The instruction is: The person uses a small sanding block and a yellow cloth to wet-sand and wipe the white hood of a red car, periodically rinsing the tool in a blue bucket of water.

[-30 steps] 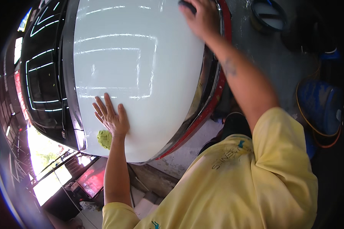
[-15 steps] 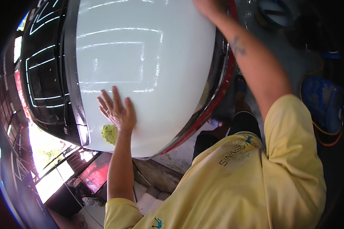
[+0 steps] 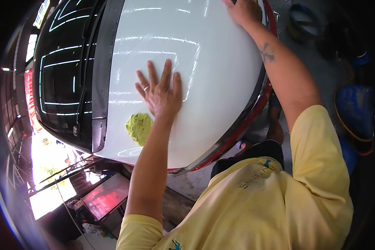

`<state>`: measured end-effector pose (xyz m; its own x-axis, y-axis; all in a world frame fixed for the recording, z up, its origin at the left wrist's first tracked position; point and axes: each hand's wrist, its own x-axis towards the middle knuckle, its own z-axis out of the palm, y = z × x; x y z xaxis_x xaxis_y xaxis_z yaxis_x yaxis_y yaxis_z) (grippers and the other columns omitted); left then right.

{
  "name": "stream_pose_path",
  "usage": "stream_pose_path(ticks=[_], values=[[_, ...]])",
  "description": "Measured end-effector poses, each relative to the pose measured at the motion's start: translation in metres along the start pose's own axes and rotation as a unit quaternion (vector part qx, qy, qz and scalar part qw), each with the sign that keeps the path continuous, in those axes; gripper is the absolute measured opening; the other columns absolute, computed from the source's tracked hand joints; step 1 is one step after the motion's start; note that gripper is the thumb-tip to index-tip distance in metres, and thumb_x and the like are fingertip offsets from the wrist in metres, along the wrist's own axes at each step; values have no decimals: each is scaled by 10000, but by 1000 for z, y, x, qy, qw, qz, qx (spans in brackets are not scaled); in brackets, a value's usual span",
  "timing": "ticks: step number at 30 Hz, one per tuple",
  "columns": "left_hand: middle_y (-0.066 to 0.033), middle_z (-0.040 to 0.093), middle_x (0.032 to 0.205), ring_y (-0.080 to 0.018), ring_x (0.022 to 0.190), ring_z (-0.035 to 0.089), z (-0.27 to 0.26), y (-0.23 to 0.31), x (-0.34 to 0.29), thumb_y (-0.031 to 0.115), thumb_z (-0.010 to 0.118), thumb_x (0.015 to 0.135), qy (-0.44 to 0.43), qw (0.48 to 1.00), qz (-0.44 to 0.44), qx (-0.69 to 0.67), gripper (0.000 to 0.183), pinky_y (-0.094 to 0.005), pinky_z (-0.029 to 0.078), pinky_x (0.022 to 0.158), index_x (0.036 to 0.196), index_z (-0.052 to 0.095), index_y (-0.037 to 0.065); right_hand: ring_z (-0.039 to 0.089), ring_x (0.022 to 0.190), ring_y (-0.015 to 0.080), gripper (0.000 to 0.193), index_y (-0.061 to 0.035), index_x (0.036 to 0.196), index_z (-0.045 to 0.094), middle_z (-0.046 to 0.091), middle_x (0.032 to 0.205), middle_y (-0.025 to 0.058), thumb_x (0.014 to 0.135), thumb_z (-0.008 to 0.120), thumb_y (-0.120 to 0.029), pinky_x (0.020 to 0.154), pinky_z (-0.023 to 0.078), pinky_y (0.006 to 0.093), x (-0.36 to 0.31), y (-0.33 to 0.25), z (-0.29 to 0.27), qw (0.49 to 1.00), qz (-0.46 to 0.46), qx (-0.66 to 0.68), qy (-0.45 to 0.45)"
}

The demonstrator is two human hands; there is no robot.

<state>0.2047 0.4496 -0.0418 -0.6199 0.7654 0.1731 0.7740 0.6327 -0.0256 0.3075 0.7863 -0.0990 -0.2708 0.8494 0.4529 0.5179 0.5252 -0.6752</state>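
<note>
A white car hood (image 3: 221,91), wet-looking and glossy, spreads out in front of me. My left hand (image 3: 161,93) lies flat on it with fingers spread, a ring on one finger and nothing in the grasp. Just beside that wrist rests a crumpled yellow-green cloth (image 3: 138,128), partly behind my forearm. Farther off, at the top edge of the picture, my right hand (image 3: 246,13) is bent over the far part of the hood. Its fingers close around something dark, mostly cut off by the frame, whose kind I cannot make out.
The dark windshield (image 3: 62,79) lies left of the hood, with a wiper along its base. A red-edged bumper (image 3: 254,114) curves along the right. Beyond stand a round bucket (image 3: 303,21) and a blue container (image 3: 354,110). A red-topped table (image 3: 105,196) sits lower left.
The car, the cloth and my left hand have shifted right in the picture as the view turned. My left hand is farther up the hood from the cloth. More of my right hand shows.
</note>
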Motion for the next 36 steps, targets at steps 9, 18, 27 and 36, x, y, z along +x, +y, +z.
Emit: stream_pose_path(ticks=[9, 18, 27, 36], values=[[-93, 634, 1574, -352, 1645, 309, 6, -33, -16, 455, 353, 1179, 68, 977, -40, -200, 552, -537, 92, 1349, 1443, 727, 146, 683, 1044, 228, 270, -292, 1199, 791, 722, 1145, -16, 937, 770, -357, 837, 574, 419, -255, -115, -47, 941, -311, 41, -131], [-143, 604, 1596, -433, 1633, 312, 8, -34, -16, 384, 531, 1107, 53, 985, 7, -162, 452, -595, 119, 1333, 1423, 737, 136, 674, 1118, 342, 291, -191, 1245, 753, 739, 1201, 94, 995, 740, -340, 954, 558, 491, -6, -40, 33, 997, -40, -31, -59], [-192, 551, 1633, -466, 1577, 407, -9, -13, -14, 456, 808, 906, -61, 965, 254, -27, 544, -630, 279, 1278, 1424, 749, 300, 701, 958, 255, 337, -294, 1250, 774, 731, 1153, 18, 924, 828, -356, 842, 555, 446, -163, -7, -33, 952, -286, 59, -90], [-163, 618, 1574, -421, 1532, 489, -1, -12, -11, 514, 864, 845, -67, 923, 374, -61, 506, -579, 340, 1265, 1311, 810, 326, 653, 1093, 344, 347, -173, 1307, 749, 716, 1166, 107, 999, 757, -333, 960, 514, 470, -119, 37, -13, 999, -23, 20, -18]])
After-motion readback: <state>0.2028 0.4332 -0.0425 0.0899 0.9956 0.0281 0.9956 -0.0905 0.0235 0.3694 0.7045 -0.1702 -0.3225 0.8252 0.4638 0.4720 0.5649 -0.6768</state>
